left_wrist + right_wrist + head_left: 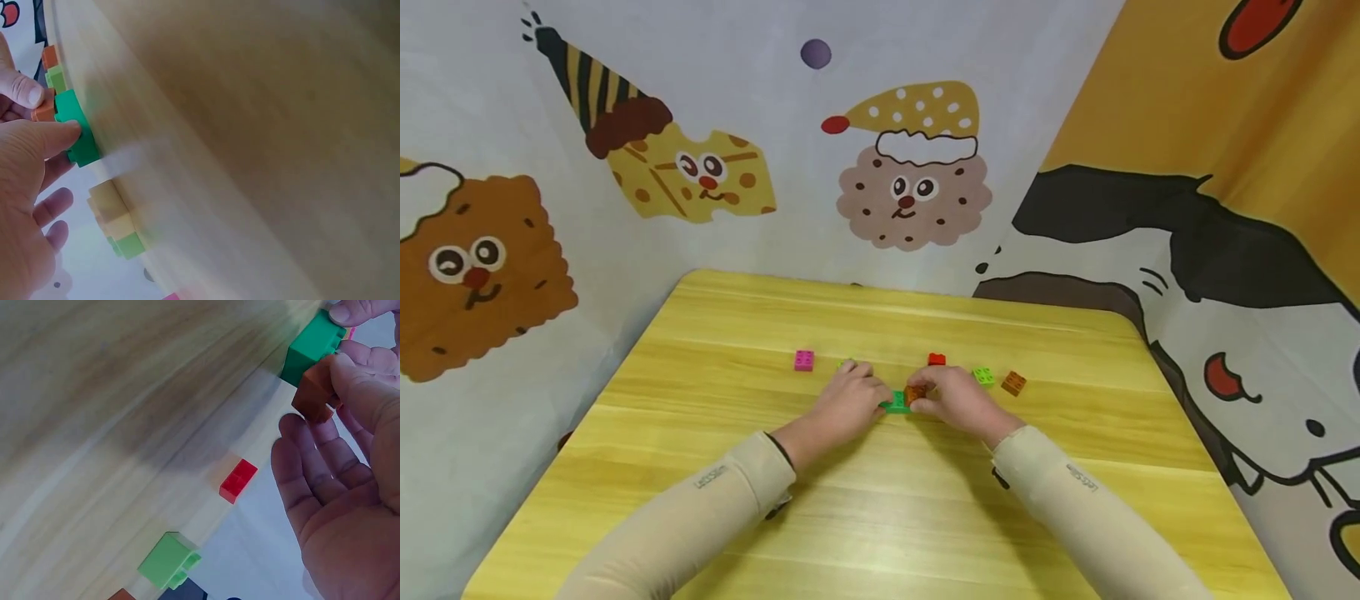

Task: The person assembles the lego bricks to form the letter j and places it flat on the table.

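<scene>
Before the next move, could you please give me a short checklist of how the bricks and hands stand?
1. Left hand holding the green brick: ok, pinched with the thumb on it.
2. Right hand holding the orange-brown brick: ok, gripped at the green brick's end.
3. Orange-brown brick fully seated on the green brick: cannot tell, fingers hide part of the join.
4. Right hand free for another brick: not ok, it is occupied.
5. Red brick clear of the right hand: ok, apart in the right wrist view.
6. Pink brick clear of the left hand: ok.
</scene>
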Tool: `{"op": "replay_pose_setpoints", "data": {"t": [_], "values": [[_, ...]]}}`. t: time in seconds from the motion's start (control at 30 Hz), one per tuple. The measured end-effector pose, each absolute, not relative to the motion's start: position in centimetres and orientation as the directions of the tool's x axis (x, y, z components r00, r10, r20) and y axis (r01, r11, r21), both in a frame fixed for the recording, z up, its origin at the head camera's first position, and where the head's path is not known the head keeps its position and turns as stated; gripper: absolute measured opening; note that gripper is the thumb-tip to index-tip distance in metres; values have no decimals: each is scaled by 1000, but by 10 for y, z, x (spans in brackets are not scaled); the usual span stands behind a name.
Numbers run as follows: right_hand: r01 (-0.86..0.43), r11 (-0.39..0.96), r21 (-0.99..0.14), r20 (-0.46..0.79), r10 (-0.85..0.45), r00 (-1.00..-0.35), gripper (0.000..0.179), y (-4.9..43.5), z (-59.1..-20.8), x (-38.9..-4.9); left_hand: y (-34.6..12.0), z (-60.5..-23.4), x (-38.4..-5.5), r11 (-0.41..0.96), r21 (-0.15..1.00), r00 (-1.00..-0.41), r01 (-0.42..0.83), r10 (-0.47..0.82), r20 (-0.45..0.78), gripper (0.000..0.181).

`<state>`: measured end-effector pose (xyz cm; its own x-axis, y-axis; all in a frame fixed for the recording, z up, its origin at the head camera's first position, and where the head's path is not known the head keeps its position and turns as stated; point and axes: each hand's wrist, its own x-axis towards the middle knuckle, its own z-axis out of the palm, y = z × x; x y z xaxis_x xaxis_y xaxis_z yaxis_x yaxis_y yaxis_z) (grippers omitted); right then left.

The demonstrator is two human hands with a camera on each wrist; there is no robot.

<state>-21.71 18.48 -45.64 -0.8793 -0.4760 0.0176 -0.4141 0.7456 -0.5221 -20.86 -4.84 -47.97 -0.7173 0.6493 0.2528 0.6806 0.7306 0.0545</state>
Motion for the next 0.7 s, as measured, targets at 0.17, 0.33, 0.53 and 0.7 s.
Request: {"op": "replay_pose_setpoints", "data": {"t": [0.17,0.33,0.53,0.7], "values": [[-388,702,-597,-6,-487,-873,21,184,-457,-220,-48,-482,-210,723,77,-716,686,652,251,4],[-215,645,-733,-92,-407,-909,17,185,-459,-225,-45,-479,-209,719,107,-721,686,654,231,4],[36,522,-852,-246,-339,-908,26,186,-463,-231,-46,-474,-211,706,158,-723,690,660,206,6],[97,514,-852,-291,-313,-904,29,185,-463,-234,-65,-464,-221,704,237,-742,669,652,159,38]]}}
